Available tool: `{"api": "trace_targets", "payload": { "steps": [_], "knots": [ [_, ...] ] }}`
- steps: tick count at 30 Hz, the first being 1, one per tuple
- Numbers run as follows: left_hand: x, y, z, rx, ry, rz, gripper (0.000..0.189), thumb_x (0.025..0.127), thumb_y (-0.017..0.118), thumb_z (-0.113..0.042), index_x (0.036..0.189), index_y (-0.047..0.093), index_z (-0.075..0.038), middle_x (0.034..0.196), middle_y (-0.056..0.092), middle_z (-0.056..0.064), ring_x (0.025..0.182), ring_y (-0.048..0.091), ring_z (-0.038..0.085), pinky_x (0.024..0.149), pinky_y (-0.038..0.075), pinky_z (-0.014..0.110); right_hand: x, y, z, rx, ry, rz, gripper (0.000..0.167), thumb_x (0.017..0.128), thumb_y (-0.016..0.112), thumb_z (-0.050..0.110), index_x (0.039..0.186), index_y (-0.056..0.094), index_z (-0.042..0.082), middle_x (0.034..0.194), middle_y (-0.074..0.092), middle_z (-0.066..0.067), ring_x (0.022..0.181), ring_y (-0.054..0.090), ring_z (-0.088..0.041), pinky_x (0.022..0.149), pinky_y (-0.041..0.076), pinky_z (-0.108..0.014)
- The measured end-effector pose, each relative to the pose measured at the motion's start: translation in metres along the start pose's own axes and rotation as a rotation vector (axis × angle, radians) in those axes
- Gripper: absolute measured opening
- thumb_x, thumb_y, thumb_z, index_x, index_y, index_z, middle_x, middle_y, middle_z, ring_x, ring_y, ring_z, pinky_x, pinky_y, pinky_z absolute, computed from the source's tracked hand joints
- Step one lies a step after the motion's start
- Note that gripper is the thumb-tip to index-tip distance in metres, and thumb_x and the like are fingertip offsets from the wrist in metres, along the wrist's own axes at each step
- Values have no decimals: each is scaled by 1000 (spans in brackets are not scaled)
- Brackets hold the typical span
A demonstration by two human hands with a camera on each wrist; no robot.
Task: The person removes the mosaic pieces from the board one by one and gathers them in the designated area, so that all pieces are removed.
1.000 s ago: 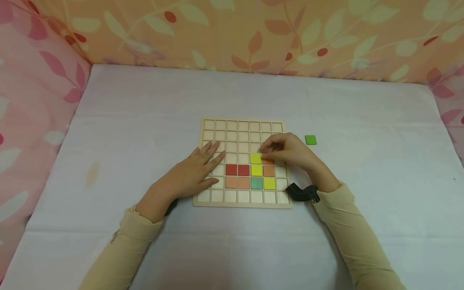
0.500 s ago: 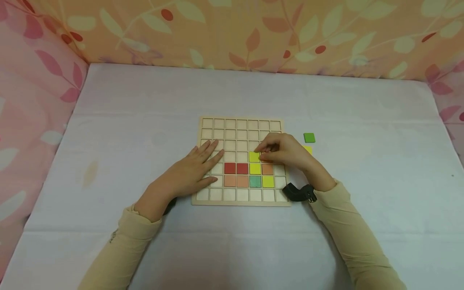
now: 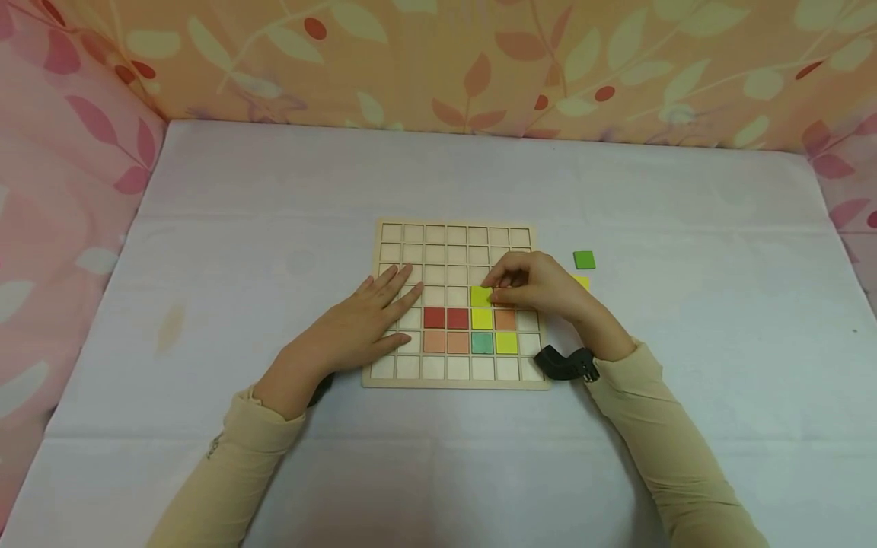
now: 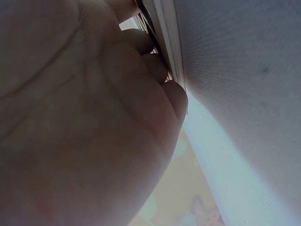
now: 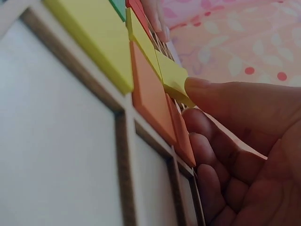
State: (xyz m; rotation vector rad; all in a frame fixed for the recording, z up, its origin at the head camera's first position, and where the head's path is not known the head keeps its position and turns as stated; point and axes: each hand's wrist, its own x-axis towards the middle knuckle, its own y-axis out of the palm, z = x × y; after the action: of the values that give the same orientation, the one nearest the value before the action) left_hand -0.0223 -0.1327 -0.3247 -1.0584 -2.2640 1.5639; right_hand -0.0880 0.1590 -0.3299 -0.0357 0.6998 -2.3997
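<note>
Left hand (image 3: pixel 354 323): fingers spread apart over the board's (image 3: pixel 455 384) left side, gripping nothing.
Red tiles (image 3: pixel 434 318): two side by side, just nearer the person than the board's middle.
Peach tiles (image 3: pixel 434 342): two, next to the reds, toward the board's near edge.
Pinched yellow tile (image 5: pixel 171 73): slightly tilted at the board, right of its middle; it looks light, stiff, smooth and fairly sturdy, so opposite edges probably suit fingertips best, flat faces perhaps slippery.
Teal tile (image 3: pixel 483 343): in the board, below the yellow column.
Orange tiles (image 3: pixel 505 320): two on the board's right, one partly covered.
Right hand (image 3: pixel 541 285): thumb and a finger clamped on the pinched yellow tile, over the board's right side.
Loose yellow tile (image 3: pixel 582 282): right of the board, partly hidden.
Green tile (image 3: pixel 585 260): flat, right of the board.
</note>
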Motion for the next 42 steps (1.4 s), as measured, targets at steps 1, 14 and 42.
{"api": "trace_targets", "payload": {
  "steps": [1, 14, 42],
  "knots": [
    [0, 0, 0, 2, 0, 1, 69, 97, 53, -33, 151, 19, -8, 157, -2, 15, 144, -3, 28, 114, 7, 47, 0, 0, 0, 4, 4, -1, 12, 81, 73, 5, 93, 72, 6, 85, 61, -5, 75, 53, -19, 64, 43, -23],
    [1, 2, 2, 4, -8, 9, 68, 97, 52, -35, 151, 18, -9, 157, -3, 13, 144, -5, 27, 115, 7, 47, 0, 1, 3, 32, 59, -11, 12, 82, 72, 5, 94, 72, 3, 81, 64, -7, 69, 55, -17, 61, 45, -22],
    [0, 4, 2, 11, 1, -4, 69, 97, 52, -34, 151, 19, -8, 157, -2, 14, 144, -4, 27, 114, 8, 47, -3, -5, 1, 166, 95, -100, 13, 82, 72, 4, 94, 71, -2, 83, 66, -10, 71, 58, -17, 65, 48, -22]
  ]
}}
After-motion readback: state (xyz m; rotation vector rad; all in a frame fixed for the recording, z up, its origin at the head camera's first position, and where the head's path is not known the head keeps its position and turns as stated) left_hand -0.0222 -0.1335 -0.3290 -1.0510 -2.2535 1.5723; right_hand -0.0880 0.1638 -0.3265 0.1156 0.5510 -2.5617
